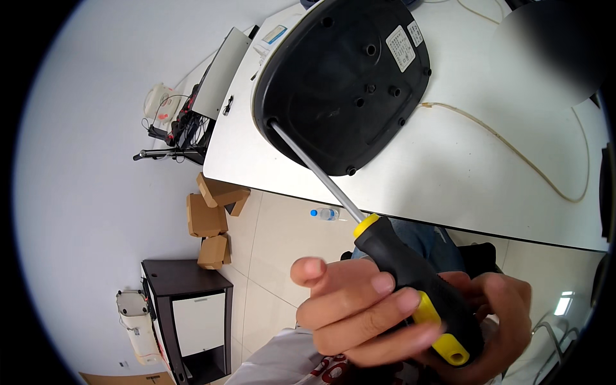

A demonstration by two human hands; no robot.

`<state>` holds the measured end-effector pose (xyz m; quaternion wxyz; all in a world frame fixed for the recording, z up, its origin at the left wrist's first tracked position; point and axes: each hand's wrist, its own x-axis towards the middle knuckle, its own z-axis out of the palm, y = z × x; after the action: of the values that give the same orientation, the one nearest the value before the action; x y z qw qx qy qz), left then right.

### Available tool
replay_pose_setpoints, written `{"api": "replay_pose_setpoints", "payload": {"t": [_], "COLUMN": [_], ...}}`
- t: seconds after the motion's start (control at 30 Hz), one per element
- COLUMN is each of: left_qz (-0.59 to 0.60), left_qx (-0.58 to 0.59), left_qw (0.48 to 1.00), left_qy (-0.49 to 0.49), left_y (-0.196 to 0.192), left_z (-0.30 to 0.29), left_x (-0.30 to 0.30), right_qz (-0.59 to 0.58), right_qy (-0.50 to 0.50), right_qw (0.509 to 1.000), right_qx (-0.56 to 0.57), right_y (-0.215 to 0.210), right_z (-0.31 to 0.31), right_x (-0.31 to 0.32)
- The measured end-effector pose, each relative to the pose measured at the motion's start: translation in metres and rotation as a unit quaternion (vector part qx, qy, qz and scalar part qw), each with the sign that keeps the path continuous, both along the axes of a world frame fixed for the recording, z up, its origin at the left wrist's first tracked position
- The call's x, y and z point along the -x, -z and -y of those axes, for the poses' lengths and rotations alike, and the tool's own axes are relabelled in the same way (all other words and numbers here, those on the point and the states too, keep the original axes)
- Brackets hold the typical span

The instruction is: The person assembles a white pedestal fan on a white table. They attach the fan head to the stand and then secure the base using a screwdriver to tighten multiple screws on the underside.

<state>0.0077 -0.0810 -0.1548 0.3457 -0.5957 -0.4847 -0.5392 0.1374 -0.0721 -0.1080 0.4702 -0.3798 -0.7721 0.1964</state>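
Observation:
A screwdriver (410, 269) with a black and yellow handle and a long metal shaft points up and left. Its tip meets a hole near the left rim of a black oval appliance base (340, 77), which lies underside up on the white table (462, 173). My left hand (353, 308) wraps its fingers over the handle from the left. From the right and below, my right hand (497, 321) cups the end of the handle. The base shows several screw holes and a white label.
A thin tan cable (513, 151) snakes across the table right of the base. A grey flat device (221, 70) leans at the table's left end. On the tiled floor lie cardboard boxes (208, 218) and a water bottle (324, 213). A dark cabinet (186, 308) stands lower left.

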Motion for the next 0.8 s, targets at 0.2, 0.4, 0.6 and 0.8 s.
{"api": "replay_pose_setpoints", "payload": {"t": [0.2,0.4,0.6,0.8], "left_qz": [-0.092,0.018,-0.049,-0.014], "left_qx": [0.078,0.017,0.06,0.006], "left_qw": [0.992,1.0,0.997,1.0], "left_qy": [-0.031,0.007,0.003,0.013], "left_y": [0.008,0.009,0.004,0.008], "left_z": [0.028,0.003,-0.005,-0.009], "left_x": [0.023,-0.003,0.004,0.004], "right_qz": [-0.02,0.029,0.037,0.01], "right_qy": [-0.08,-0.125,-0.096,-0.1], "right_qw": [0.986,0.99,0.992,0.992], "right_qx": [-0.143,-0.056,-0.079,-0.08], "right_y": [0.01,0.009,0.038,0.038], "right_z": [-0.008,-0.01,-0.015,-0.01], "right_x": [-0.006,-0.011,-0.019,-0.01]}}
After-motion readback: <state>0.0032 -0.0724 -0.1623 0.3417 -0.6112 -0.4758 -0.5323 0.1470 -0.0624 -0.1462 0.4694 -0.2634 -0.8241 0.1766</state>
